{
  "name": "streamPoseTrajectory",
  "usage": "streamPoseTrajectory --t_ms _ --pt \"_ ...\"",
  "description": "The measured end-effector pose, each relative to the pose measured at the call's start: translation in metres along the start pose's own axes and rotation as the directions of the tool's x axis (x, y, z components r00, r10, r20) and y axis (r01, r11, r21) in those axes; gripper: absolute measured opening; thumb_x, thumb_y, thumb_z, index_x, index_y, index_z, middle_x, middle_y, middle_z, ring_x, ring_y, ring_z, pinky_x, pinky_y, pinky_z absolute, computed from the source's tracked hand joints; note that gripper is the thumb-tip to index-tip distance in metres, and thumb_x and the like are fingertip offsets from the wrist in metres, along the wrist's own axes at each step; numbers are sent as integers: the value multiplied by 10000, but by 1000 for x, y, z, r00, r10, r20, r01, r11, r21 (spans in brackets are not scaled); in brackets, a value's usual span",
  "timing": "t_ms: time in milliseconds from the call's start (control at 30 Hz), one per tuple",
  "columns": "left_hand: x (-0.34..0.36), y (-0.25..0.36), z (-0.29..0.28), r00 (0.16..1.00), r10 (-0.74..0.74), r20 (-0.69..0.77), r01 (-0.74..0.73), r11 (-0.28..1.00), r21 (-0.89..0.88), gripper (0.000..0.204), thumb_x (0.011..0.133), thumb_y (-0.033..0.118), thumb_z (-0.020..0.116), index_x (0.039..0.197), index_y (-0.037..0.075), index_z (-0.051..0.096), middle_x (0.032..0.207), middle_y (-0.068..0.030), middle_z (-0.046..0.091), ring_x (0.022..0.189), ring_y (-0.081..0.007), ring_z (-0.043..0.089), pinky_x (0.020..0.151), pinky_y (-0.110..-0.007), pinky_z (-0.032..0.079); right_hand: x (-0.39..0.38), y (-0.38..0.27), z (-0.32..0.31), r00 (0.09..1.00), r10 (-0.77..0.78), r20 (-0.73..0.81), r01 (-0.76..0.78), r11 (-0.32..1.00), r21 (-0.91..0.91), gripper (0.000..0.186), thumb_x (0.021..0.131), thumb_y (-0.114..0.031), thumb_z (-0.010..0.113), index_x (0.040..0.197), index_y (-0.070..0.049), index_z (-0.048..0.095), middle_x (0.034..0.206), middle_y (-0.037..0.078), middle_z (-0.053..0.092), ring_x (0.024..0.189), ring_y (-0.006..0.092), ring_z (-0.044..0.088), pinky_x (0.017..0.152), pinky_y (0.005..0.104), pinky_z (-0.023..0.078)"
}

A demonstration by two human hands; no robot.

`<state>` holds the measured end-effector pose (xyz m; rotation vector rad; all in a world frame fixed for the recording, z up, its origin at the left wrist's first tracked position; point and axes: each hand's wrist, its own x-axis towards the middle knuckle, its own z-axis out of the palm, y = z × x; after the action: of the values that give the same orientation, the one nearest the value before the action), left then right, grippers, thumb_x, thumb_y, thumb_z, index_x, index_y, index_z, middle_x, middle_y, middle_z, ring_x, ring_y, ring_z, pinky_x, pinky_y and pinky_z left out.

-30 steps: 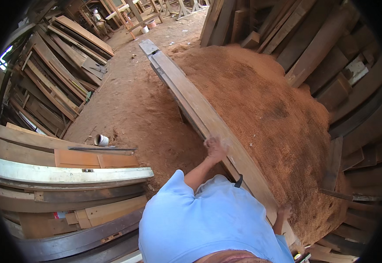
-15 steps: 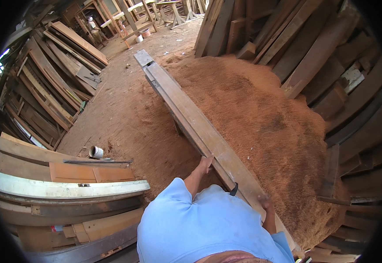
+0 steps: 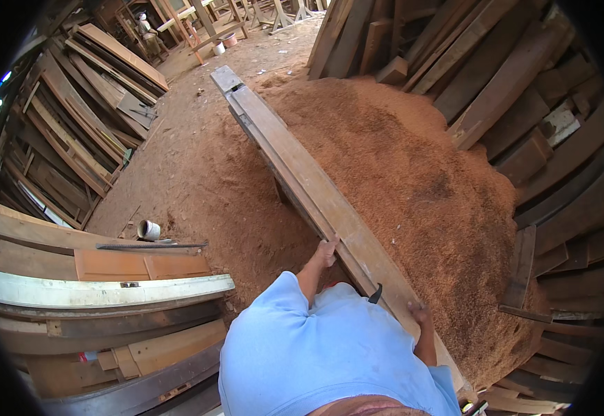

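A long wooden beam [image 3: 316,187] with a stepped edge runs diagonally in front of me, from the upper left down past my right side. Near its far end a dark notch [image 3: 234,88] cuts across it. My left hand [image 3: 328,251] is closed on the beam's left edge, close to my body. Lower down, my right hand [image 3: 420,314] grips the opposite edge, with its fingers partly hidden. Between the hands, a black curved piece [image 3: 375,294] sticks up beside the beam at my blue shirt; I cannot make out what it belongs to.
A large mound of reddish-brown sawdust [image 3: 427,201] lies right of the beam. Stacked boards [image 3: 24,243] and a white plank [image 3: 108,292] fill the left. More planks [image 3: 496,90] lean at right. A white bucket [image 3: 149,230] lies on the floor. A person [image 3: 147,31] is far back.
The view has shifted slightly, so the surroundings sit a little higher in the picture. Both hands keep their hold on the beam, with hardly any movement along it.
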<state>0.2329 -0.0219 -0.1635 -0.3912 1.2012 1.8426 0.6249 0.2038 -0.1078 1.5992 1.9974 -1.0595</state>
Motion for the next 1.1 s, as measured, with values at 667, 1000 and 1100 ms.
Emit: streamPoseTrajectory --t_ms 667,1000,1100 --pt "4 15 -2 986 -102 131 77 981 180 460 1095 430 404 1358 84 556 1334 -45 602 1207 -231 569 1043 -401 481 -53 -18 42 900 -20 -435 -19 996 -85 700 858 -517 695 1414 -110 574 1532 194 456 1421 400 402 1183 541 307" --pt "6 26 -3 983 -69 168 22 962 271 552 1038 488 459 1470 145 472 1475 -65 536 1367 -302 484 1171 -511 377 -102 -5 66 787 -56 -614 89 996 23 676 793 -407 740 1390 -149 557 1510 154 427 1401 409 386 1143 617 310" --pt "12 25 -1 988 -82 130 47 966 255 535 1039 478 457 1451 139 496 1477 -76 534 1364 -299 490 1161 -511 391 -101 -3 65 792 -58 -607 80 997 10 666 788 -406 744 1382 -163 565 1503 144 440 1388 412 404 1126 615 336"
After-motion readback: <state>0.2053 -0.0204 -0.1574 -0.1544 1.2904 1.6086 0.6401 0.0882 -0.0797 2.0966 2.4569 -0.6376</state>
